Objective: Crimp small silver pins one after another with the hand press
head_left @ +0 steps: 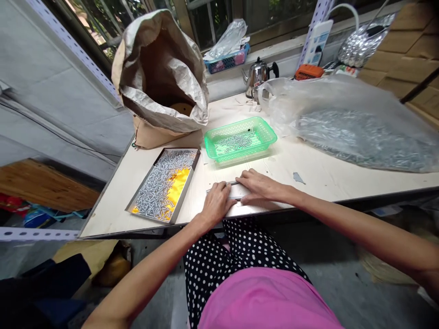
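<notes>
A flat, silvery metal strip [236, 192] lies at the table's front edge, between my two hands. My left hand [216, 202] is closed on its left end, fingers over the far side and thumb on the near side. My right hand [259, 187] grips the other end the same way. Left of my hands is a shallow tray [188, 194] with a yellow bottom, holding many small metal pins [154, 187]. Beyond my hands sits a green plastic basket [262, 145] with more such pins [236, 141] in it.
A large open paper sack [130, 59] stands at the back left. On the right lies a big clear plastic bag [363, 132] of metal pieces. A metal kettle [258, 75] and an orange case [308, 72] are at the back. A grey scrap [298, 177] lies near my right forearm.
</notes>
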The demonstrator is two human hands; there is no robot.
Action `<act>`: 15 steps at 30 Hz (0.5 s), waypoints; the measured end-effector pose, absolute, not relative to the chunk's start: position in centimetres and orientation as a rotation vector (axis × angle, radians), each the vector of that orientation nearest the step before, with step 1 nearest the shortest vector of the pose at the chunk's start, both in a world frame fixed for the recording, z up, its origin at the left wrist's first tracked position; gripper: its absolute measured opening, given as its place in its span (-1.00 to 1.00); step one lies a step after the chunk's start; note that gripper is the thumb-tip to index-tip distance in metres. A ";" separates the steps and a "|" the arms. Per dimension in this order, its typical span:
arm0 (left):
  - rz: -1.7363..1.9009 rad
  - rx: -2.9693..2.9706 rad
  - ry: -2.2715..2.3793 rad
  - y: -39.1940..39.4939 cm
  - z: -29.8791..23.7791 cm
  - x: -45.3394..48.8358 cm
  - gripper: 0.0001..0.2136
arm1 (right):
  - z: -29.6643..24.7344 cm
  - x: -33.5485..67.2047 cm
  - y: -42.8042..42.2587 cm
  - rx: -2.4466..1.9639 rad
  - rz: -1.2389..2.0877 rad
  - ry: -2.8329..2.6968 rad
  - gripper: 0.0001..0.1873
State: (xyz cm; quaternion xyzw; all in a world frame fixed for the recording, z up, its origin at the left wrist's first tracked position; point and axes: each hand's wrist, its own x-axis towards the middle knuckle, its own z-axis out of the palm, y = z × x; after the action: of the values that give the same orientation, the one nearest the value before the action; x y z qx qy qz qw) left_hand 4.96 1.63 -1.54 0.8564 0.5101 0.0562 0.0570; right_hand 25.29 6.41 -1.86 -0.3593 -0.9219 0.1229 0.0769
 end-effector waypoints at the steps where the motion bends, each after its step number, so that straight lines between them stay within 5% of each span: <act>1: 0.241 2.610 1.534 0.8 -2.1 5.1 -0.63 | -2.0 25.6 6.9 -1.041 0.406 -2.775 -0.37; 8: 0.404 2.598 1.310 -3.5 -4.0 7.0 -0.53 | -2.4 24.5 9.6 -1.224 0.317 -2.709 -0.80; 15: 0.485 2.498 1.293 -3.4 -3.8 7.4 -0.53 | -0.7 20.1 9.4 -1.136 0.126 -2.785 -0.78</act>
State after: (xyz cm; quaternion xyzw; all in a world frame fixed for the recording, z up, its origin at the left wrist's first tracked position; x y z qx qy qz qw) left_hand 7.39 -3.39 -3.80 0.8662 0.4483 0.1680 0.1431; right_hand 20.13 9.40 -0.69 -0.3765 -0.9231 0.0418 0.0657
